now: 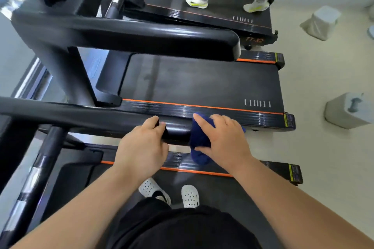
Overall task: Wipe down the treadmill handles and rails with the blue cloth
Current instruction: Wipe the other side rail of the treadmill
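Note:
A black handrail (pixel 81 116) runs from the left edge to the frame's middle. My left hand (pixel 141 147) grips it near its free end. Just to the right, my right hand (pixel 224 141) presses the dark blue cloth (pixel 199 137) around the rail's tip, fingers spread over the fabric. The cloth wraps the end and hangs a little below it. A second handrail (pixel 153 36), on the neighbouring treadmill, lies further away, untouched.
I stand on a treadmill belt (pixel 222 192) in white clogs. The neighbouring treadmill's deck (pixel 202 81) lies beyond the rail. On a third treadmill (pixel 202 12) at the top a person walks in white shoes. Grey blocks (pixel 348 111) sit on the floor at right.

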